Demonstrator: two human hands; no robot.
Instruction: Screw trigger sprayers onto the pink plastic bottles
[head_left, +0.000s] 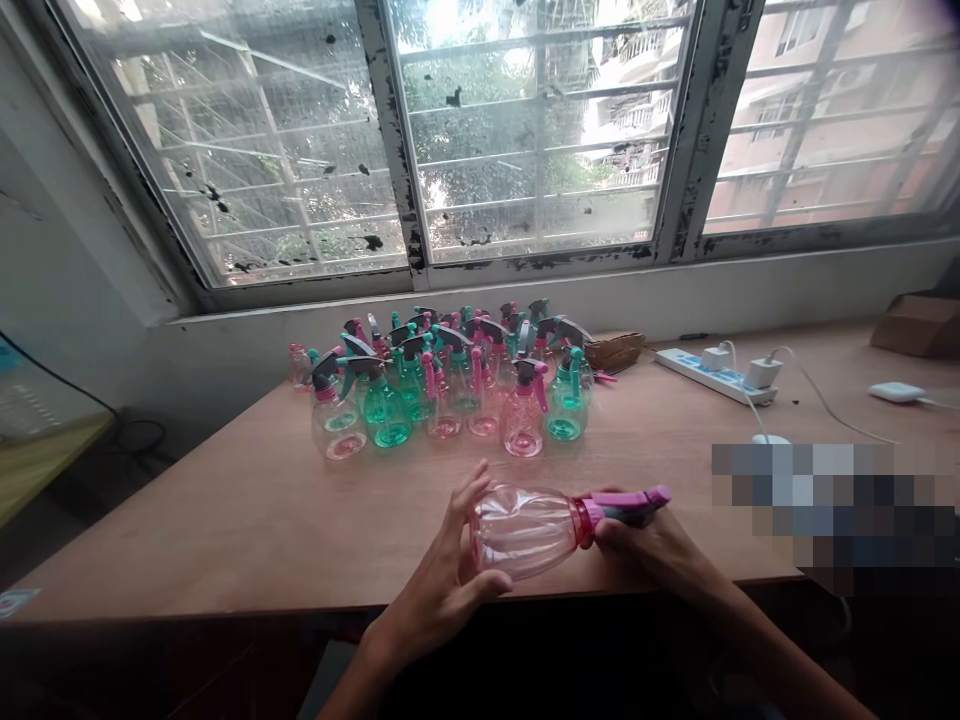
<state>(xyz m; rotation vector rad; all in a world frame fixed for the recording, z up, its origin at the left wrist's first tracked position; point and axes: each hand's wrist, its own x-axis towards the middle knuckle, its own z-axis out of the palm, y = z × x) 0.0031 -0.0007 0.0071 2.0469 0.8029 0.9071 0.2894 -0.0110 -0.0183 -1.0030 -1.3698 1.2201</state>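
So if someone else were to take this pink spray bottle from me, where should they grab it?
Probably around the middle of the pink spray bottle, coming from above. It's held on its side, with the left hand at its base and the right hand at the sprayer head, so the broad, rounded middle between them is uncovered.

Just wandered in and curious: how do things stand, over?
Left hand cupping base, right hand on sprayer head. Pink spray bottle held sideways. Other spray bottles standing beyond, clear of both hands.
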